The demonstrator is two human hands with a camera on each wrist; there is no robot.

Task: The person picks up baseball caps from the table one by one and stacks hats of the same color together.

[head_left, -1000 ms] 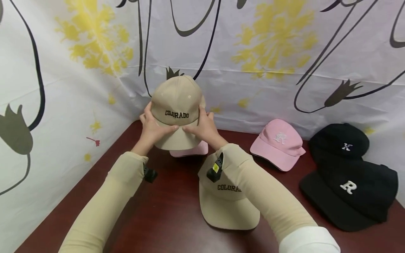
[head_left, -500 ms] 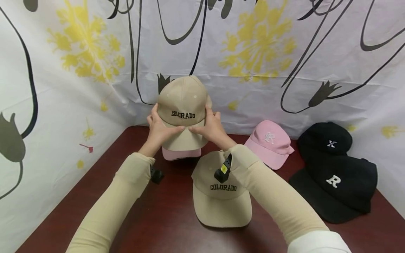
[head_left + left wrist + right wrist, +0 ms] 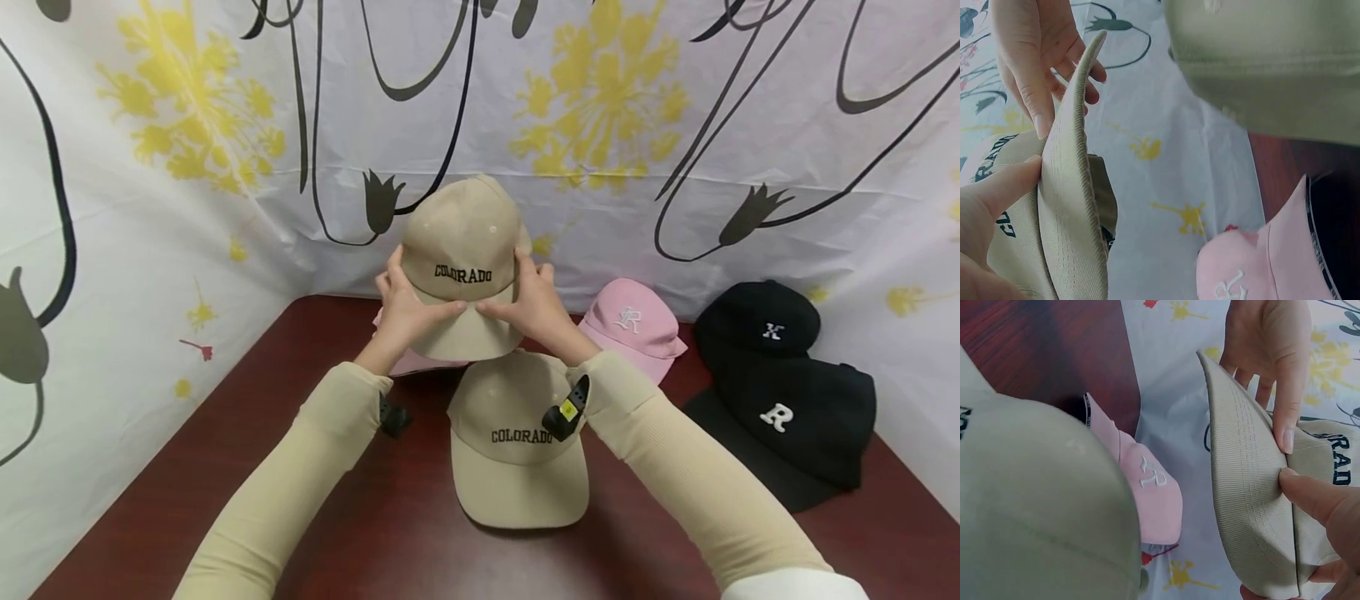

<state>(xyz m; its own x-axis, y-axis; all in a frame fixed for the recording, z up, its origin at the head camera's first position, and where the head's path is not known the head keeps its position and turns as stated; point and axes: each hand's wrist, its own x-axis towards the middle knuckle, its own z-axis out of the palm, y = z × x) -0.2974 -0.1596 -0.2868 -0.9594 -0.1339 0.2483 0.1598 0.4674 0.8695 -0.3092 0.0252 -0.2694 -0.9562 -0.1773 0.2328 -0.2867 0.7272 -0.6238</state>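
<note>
A beige baseball cap (image 3: pixel 463 237) with COLORADO in dark letters is held up off the table between both hands. My left hand (image 3: pixel 408 307) grips its left side, thumb along the seam where brim meets crown. The right hand (image 3: pixel 536 300) grips the opposite side the same way, and the thumb tips nearly meet. In the left wrist view the cap's brim (image 3: pixel 1072 194) shows edge-on between the hands. A second beige COLORADO cap (image 3: pixel 517 475) lies on the table below. Behind the held cap a pink cap (image 3: pixel 423 364) is mostly hidden.
To the right on the dark red table (image 3: pixel 360 525) sits another pink cap (image 3: pixel 630 321) with a white letter. Beside it are a black cap with a K (image 3: pixel 757 312) and a black cap with an R (image 3: pixel 806 412). A patterned white cloth (image 3: pixel 465 100) walls the back and sides.
Both hands have carried the held cap to the right, from over the left pink cap toward the space behind the beige cap on the table. The head view has also shifted a little.
</note>
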